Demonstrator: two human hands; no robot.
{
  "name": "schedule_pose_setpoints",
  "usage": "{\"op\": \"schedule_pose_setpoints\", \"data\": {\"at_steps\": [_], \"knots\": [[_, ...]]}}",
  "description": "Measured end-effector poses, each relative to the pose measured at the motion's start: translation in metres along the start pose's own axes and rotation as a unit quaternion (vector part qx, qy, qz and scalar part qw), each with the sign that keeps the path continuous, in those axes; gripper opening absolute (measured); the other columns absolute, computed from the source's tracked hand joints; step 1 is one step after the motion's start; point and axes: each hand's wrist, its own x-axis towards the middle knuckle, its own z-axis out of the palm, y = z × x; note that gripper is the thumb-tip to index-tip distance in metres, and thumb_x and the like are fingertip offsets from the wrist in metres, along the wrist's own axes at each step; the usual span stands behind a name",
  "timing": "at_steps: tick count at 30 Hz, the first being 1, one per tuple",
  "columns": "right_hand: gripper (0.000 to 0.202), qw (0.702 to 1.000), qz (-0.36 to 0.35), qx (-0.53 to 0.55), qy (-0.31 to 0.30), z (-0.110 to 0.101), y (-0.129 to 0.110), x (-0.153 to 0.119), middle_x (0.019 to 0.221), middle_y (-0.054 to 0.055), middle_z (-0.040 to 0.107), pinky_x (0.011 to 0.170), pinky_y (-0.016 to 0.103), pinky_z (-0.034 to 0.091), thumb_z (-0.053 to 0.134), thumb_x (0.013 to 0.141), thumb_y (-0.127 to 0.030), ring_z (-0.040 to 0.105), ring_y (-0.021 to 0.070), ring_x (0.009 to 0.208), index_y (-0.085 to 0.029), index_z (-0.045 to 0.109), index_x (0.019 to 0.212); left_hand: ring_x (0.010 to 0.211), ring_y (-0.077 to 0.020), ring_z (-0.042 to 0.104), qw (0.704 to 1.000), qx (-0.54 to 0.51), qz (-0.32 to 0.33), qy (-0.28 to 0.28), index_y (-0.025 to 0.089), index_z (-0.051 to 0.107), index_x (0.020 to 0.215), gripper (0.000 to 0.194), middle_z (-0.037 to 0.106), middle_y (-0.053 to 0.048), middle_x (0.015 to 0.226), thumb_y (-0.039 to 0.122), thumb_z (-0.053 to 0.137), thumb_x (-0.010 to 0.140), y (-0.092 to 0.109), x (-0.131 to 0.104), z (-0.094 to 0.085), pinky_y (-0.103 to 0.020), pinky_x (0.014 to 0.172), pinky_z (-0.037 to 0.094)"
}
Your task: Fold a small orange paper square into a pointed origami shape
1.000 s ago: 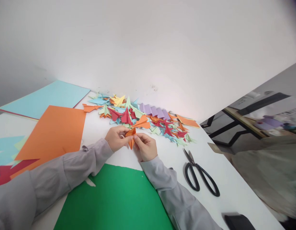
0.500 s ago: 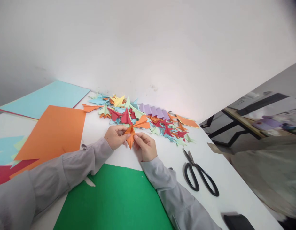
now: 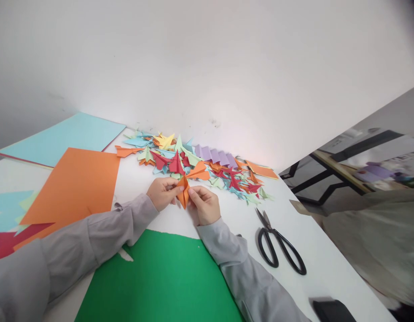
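Between my two hands is a small folded orange paper piece (image 3: 183,192), its pointed end toward me. My left hand (image 3: 162,192) pinches its left side with thumb and fingers. On the other side, my right hand (image 3: 205,205) grips the right edge, the thumb on top. Just beyond them lies a pile of folded paper shapes in several colours, among them a red one (image 3: 176,163), an orange one (image 3: 199,171) and a yellow one (image 3: 164,141). A green sheet (image 3: 160,277) lies below my forearms.
Black-handled scissors (image 3: 273,239) rest on the white table to the right, points away from me. An orange sheet (image 3: 82,183) and a light blue sheet (image 3: 69,136) lie left. A black object (image 3: 332,311) sits near the bottom right, and a purple pleated strip (image 3: 216,156) lies by the wall.
The orange piece has turned slightly and its lower point has shifted a little right. Both hands keep their hold, with only slight finger movement.
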Motion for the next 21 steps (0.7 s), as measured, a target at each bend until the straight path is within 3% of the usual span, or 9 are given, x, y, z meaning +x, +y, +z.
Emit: {"op": "schedule_pose_setpoints", "data": {"at_steps": [5,8,11,15,21], "knots": [[0.021,1.0,-0.004,-0.005,-0.02,-0.0003,0.0021,-0.0011,0.042,-0.005,0.049,0.042,0.023,0.03,0.065,0.064,-0.036,0.038,0.008,0.038,-0.016,0.061,0.058,0.053,-0.011,0.057,0.999,0.028,0.039,0.026,0.012,0.066,0.075,0.019,0.064,-0.004,0.069,0.025,0.063,0.061,0.0001,0.0017,-0.0028,-0.019,0.046,0.048],[0.017,1.0,0.006,-0.004,-0.029,-0.0003,0.0042,-0.0022,0.045,-0.004,0.052,0.044,0.023,0.032,0.064,0.063,-0.032,0.041,0.009,0.041,-0.017,0.06,0.056,0.063,-0.0126,0.059,0.997,0.048,0.063,0.003,0.013,0.068,0.069,0.014,0.064,-0.004,0.072,0.015,0.061,0.057,0.0024,0.0026,-0.0046,-0.021,0.057,0.049],[0.015,0.999,0.006,-0.012,-0.034,0.0,0.0043,-0.0027,0.046,-0.004,0.053,0.045,0.023,0.033,0.063,0.062,-0.031,0.043,0.0097,0.043,-0.017,0.06,0.055,0.056,-0.0115,0.056,0.998,0.049,0.047,-0.017,0.013,0.067,0.063,0.011,0.062,-0.002,0.061,0.012,0.06,0.054,0.0036,0.0032,-0.0052,-0.02,0.051,0.047],[0.014,0.999,-0.001,-0.015,-0.034,0.0011,0.0031,-0.0022,0.049,-0.003,0.056,0.047,0.024,0.035,0.064,0.061,-0.031,0.045,0.0107,0.045,-0.018,0.061,0.059,0.055,-0.011,0.055,0.999,0.032,0.038,0.0,0.014,0.068,0.059,0.01,0.062,-0.002,0.059,0.012,0.061,0.052,0.0038,0.0039,-0.005,-0.019,0.049,0.045],[0.016,0.999,0.017,0.022,-0.035,0.0009,0.0043,-0.0012,0.052,-0.002,0.058,0.047,0.024,0.036,0.065,0.062,-0.033,0.048,0.0112,0.046,-0.018,0.061,0.061,0.043,-0.0096,0.051,0.999,-0.043,-0.013,0.002,0.012,0.069,0.061,0.011,0.058,-0.001,0.05,0.019,0.066,0.053,0.005,0.0041,-0.0051,-0.02,0.04,0.042]]}}
